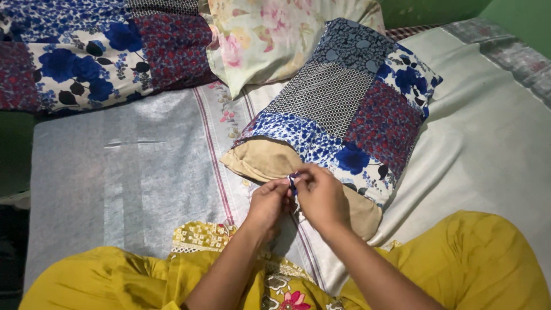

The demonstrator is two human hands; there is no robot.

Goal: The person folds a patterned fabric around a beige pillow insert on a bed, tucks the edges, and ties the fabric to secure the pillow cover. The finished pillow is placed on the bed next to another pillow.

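Both hands meet at the open end of a patchwork pillow cover in blue floral, red floral and black-and-white dotted cloth (344,109), which lies just ahead of the fingers on the pale grey-white bed sheet (115,172). The left hand (268,204) and the right hand (321,195) are pressed close together, fingertips pinching a thin blue tie string (293,183) at the cover's mouth; whether a knot is formed there is too small to tell. The plain tan inner pillow (264,161) sits mostly inside the cover, but a band of it bulges out on both sides of the hands, so the mouth is not drawn closed along its width. As a judgement, the stuffing looks done and the fastening at the middle is in hand, with the edges to either side left open. Beyond the hands, far to the left, lies a second patchwork pillow of the same cloths (97,57), and straight ahead a cream pillow with pink flowers (270,34). Below the wrists, mustard-yellow embroidered clothing (470,258) covers the person's knees.
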